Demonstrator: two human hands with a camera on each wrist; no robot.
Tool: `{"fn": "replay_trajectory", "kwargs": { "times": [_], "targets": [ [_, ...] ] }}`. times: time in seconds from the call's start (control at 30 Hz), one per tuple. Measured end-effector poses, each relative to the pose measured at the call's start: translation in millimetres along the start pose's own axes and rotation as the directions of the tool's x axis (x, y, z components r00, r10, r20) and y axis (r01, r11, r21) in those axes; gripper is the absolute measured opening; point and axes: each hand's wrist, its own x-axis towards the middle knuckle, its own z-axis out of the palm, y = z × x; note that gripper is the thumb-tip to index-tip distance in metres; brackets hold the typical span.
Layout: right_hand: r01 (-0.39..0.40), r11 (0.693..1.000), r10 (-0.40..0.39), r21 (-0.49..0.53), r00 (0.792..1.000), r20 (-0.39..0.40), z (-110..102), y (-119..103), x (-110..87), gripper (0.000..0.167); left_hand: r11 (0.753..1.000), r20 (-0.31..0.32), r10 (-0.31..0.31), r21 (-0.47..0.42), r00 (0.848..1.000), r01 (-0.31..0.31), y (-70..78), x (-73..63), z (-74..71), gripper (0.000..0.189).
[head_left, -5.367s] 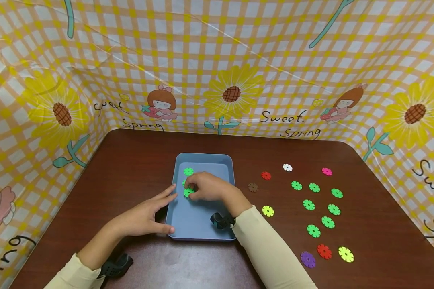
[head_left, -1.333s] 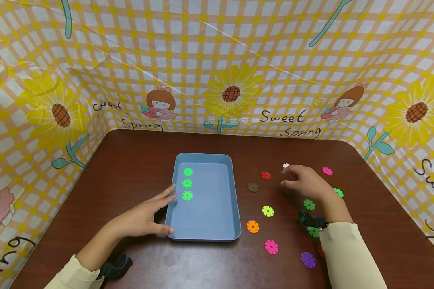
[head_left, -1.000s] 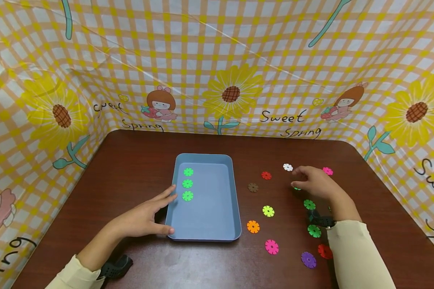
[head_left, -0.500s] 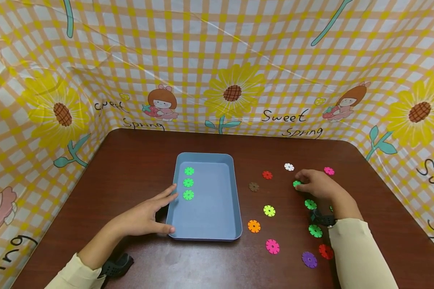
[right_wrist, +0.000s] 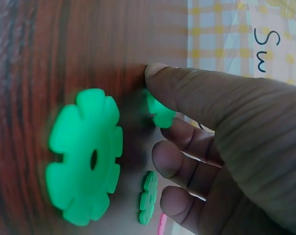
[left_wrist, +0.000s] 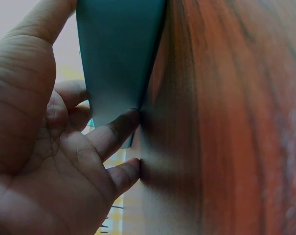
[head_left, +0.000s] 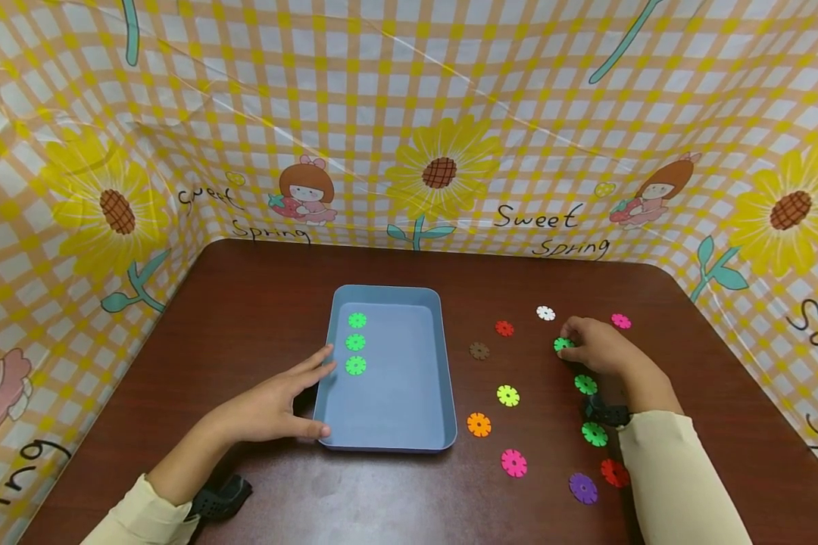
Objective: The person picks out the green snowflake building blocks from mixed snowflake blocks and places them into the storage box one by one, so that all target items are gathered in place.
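A blue-grey tray [head_left: 402, 416] stands on the dark wooden table. Along its left side lies a column of green notched plastic discs [head_left: 356, 365]. My left hand [head_left: 266, 409] rests against the tray's left wall with spread fingers; its thumb is at the near corner. In the left wrist view, fingertips touch the tray's outer wall [left_wrist: 118, 63] near the tabletop. To the right of the tray, my right hand [head_left: 603, 350] pinches a green disc [head_left: 562, 344] between thumb and index finger. The right wrist view shows that disc [right_wrist: 162, 115] partly hidden by the thumb, close to the table.
Around the right hand lie more green discs [head_left: 585, 384], a white disc [head_left: 546, 312] and pink disc [head_left: 621, 321]. Brown [head_left: 479, 350], yellow [head_left: 507, 395], orange [head_left: 479, 425] and purple [head_left: 582, 488] discs are scattered nearer. A checked cloth [head_left: 354, 98] walls the table's back and sides.
My right hand left the tray, where it was at a green disc, reached over the right-hand discs, drew back slightly from the white one and took hold of a green disc. The left hand stayed put.
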Motion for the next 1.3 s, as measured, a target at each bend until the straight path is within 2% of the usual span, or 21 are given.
{"fn": "replay_trajectory", "kwargs": {
  "times": [0.2,0.63,1.03,1.3],
  "targets": [
    [0.009,1.0,-0.009,-0.005,1.0,-0.013,1.2,-0.4,0.3,0.026,1.0,-0.003,-0.003,0.001,1.0,0.003,0.2,-0.7,-0.4,0.099],
    [0.03,1.0,-0.029,-0.007,0.999,0.014,1.0,-1.5,-1.3,0.026,1.0,-0.002,-0.002,0.005,1.0,0.002,-0.4,0.5,0.3,0.099],
    [0.083,0.996,-0.084,-0.029,0.996,-0.025,6.2,4.0,0.5,0.025,1.0,-0.003,-0.004,-0.004,1.0,0.004,-0.5,-1.3,0.9,0.098],
    [0.05,0.999,-0.05,-0.013,0.998,-0.04,7.1,-1.4,0.5,0.026,1.0,-0.007,0.002,0.006,1.0,-0.002,-1.0,0.1,1.4,0.098]
  ]
}}
